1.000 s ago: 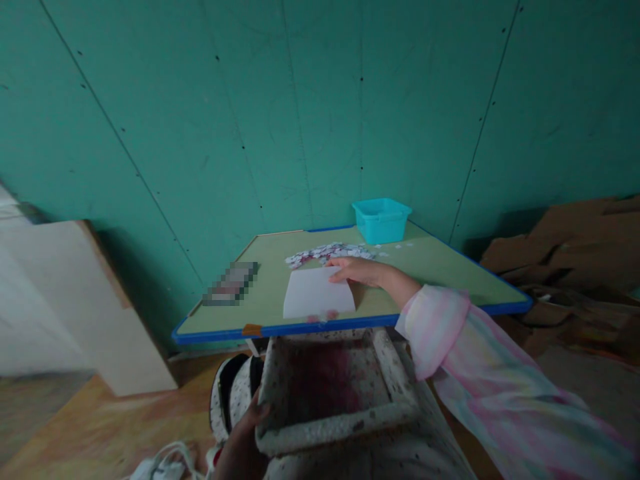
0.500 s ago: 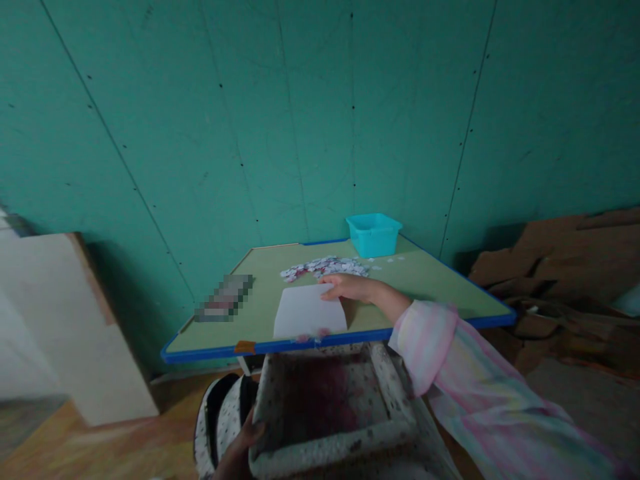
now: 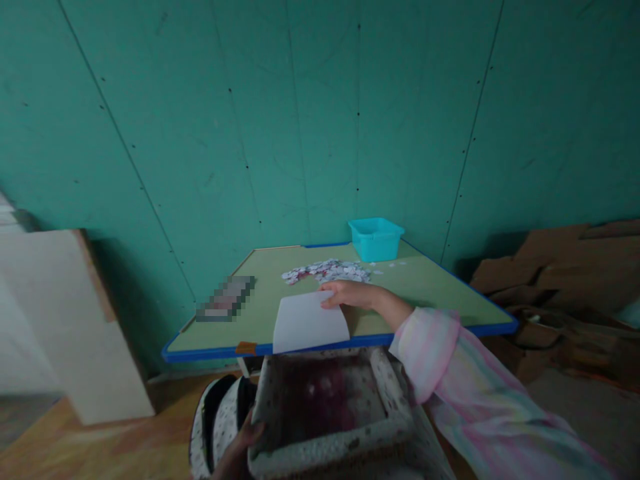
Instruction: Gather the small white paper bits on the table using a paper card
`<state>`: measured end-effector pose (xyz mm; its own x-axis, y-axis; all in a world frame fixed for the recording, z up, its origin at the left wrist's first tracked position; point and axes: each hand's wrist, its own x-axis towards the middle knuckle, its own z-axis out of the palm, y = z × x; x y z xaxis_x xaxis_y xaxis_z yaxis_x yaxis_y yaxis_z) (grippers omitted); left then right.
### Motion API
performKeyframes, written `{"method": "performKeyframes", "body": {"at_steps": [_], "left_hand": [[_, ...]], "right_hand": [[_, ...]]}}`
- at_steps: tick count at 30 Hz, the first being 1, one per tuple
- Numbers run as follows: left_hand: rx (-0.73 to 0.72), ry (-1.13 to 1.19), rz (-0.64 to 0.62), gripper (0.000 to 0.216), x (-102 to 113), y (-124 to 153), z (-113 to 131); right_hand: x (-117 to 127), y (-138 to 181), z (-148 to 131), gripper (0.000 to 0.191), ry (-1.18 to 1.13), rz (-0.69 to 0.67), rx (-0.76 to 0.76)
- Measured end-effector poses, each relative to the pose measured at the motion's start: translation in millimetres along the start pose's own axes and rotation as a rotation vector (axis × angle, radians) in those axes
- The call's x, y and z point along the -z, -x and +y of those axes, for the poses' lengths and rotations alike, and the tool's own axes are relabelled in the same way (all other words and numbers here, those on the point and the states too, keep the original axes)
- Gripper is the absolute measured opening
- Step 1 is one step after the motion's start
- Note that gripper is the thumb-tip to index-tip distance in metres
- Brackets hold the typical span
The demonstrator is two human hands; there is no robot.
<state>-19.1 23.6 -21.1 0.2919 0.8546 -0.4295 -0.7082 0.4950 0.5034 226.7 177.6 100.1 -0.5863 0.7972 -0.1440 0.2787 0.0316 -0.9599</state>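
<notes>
My right hand (image 3: 350, 295) pinches the top right corner of a white sheet of paper or card (image 3: 307, 323), whose lower edge reaches over the table's front edge. Below that edge stands a white, dark-spotted open box (image 3: 333, 445) with a dark reddish inside. Small pale blurred spots show within it. At the box's left side, my left hand (image 3: 243, 445) grips the wall, its fingers partly hidden in shadow. Behind the sheet, a pile of small white and reddish flat pieces (image 3: 330, 268) lies on the light green table (image 3: 415, 293).
A turquoise plastic basket (image 3: 376, 241) stands at the table's back right, a few loose pieces beside it. A pixelated flat item (image 3: 227, 299) lies on the left. Cardboard (image 3: 555, 267) is heaped at right; a pale panel (image 3: 95, 327) leans at left. Spotted rounded objects (image 3: 220, 423) sit beside the box.
My right hand has drawn the sheet slightly toward me, over the table's edge. The few pieces at that edge are gone from view, and pale spots appear inside the box.
</notes>
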Motion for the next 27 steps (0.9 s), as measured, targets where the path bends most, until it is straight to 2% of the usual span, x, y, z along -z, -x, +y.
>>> {"method": "performKeyframes", "body": {"at_steps": [2,4,8,10,15,19,22,24,25,27], "left_hand": [[0.016,-0.020,0.004,0.033,1,0,-1],[-0.006,-0.045,0.033,0.036,3,0,-2],[-0.024,0.002,0.041,0.045,5,-3,-3],[0.008,0.009,0.016,0.045,3,-2,-2],[-0.009,-0.052,0.005,0.043,-7,5,0],[-0.016,-0.062,0.030,0.042,-6,6,1],[-0.018,-0.073,0.044,0.043,-1,4,1],[-0.040,-0.088,0.037,0.043,2,4,0],[-0.051,-0.099,0.033,0.043,2,4,-1],[-0.076,-0.116,0.018,0.042,3,6,-3]], "right_hand": [[-1,0,0,0.033,-0.023,0.009,0.014],[0,-2,0,0.035,-0.069,0.078,0.053],[3,-9,0,0.035,-0.177,0.429,0.167],[6,-12,2,0.033,-0.191,0.534,0.179],[7,-18,9,0.026,-0.063,0.436,0.179],[3,-18,11,0.024,-0.018,0.392,0.177],[-3,-13,8,0.023,-0.018,0.255,0.132],[-4,-9,5,0.029,-0.050,0.193,0.088],[-3,-8,4,0.033,-0.074,0.208,0.080],[3,-8,1,0.038,-0.130,0.322,0.109]]}}
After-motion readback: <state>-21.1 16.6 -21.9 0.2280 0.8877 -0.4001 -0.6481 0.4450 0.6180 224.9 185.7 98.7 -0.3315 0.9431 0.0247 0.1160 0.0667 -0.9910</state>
